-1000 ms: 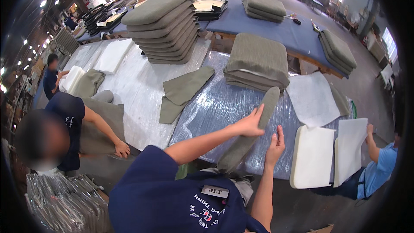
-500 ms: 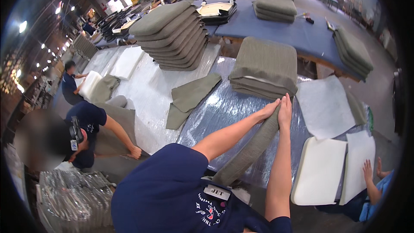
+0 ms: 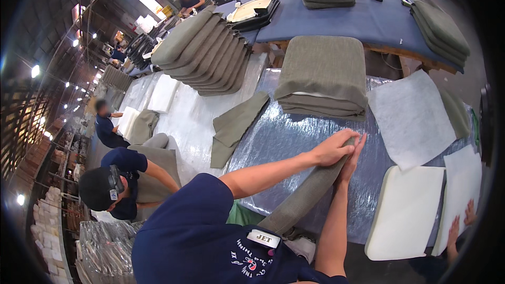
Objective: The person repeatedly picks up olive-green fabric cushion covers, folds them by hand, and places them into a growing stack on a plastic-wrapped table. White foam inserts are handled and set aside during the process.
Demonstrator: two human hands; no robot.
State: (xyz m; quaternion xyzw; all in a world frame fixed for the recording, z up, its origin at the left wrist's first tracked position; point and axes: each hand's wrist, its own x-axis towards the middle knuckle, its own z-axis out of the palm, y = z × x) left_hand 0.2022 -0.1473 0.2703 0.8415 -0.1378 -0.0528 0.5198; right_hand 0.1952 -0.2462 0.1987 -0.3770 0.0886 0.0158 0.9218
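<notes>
Since a second ago both hands have closed together at the far tip of the olive cushion cover [image 3: 310, 192], just short of the stacked covers [image 3: 322, 76]. Left hand [image 3: 332, 150] clamps its top; right hand [image 3: 351, 158] presses flat alongside. It looks soft, light and floppy, best gripped at its ends.

cover stack [image 3: 322, 76] behind hands | foam pad [image 3: 405, 210] right | folded cover [image 3: 234, 126] probably flat, left
</notes>
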